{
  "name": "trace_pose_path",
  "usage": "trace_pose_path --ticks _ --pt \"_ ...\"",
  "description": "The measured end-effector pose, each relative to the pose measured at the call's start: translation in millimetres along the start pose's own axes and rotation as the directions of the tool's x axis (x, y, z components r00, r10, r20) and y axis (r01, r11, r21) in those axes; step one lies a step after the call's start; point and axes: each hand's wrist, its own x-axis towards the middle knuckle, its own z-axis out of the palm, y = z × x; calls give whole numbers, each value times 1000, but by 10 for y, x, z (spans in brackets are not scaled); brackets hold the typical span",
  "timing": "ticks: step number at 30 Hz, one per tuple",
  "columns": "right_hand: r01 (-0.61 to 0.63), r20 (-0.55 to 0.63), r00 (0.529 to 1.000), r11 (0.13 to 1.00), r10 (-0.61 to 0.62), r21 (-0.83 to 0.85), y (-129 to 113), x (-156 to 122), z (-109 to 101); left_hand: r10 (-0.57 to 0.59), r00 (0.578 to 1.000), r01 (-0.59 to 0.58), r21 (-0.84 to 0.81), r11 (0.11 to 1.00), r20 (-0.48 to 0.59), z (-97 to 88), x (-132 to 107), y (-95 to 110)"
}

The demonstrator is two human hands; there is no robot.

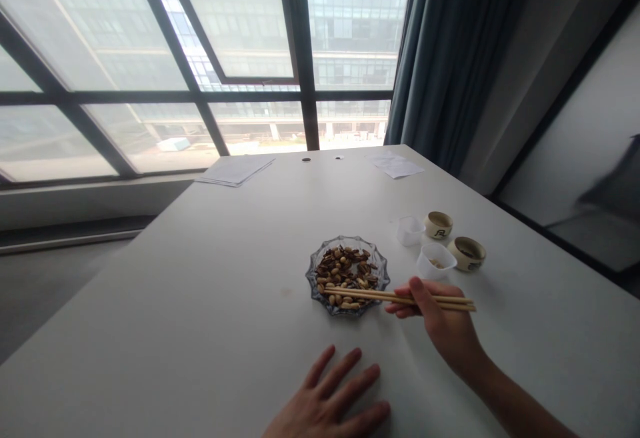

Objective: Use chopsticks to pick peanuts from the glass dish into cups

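My right hand is closed around a pair of wooden chopsticks. Their tips reach left into a glass dish full of mixed nuts and seeds. My left hand lies flat on the white table with fingers spread, holding nothing, just in front of the dish. To the right of the dish stand two small clear plastic cups and two small ceramic cups.
Sheets of paper lie at the far edge of the table by the window. A dark curtain hangs at the right. The floor drops away to the left of the table.
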Motion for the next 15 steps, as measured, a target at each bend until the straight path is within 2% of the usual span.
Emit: trace_pose_path --ticks 3,6,9,12,15 --pt "-36 -53 998 998 39 57 -50 55 -92 6 1000 -6 14 1000 11 -1 -1 0" --pt "-6 -107 994 997 15 77 -121 153 -268 12 1000 -13 21 1000 16 -17 2 -6" --pt "47 -223 975 995 -26 92 -232 277 -517 15 1000 -15 33 999 22 -27 1 -12" --pt "129 -384 920 987 -83 94 -380 404 -826 15 999 -17 48 999 35 -24 -4 -10" --pt "235 -548 817 971 -178 34 -535 501 -1180 11 1000 -12 51 999 22 -20 -9 -13"
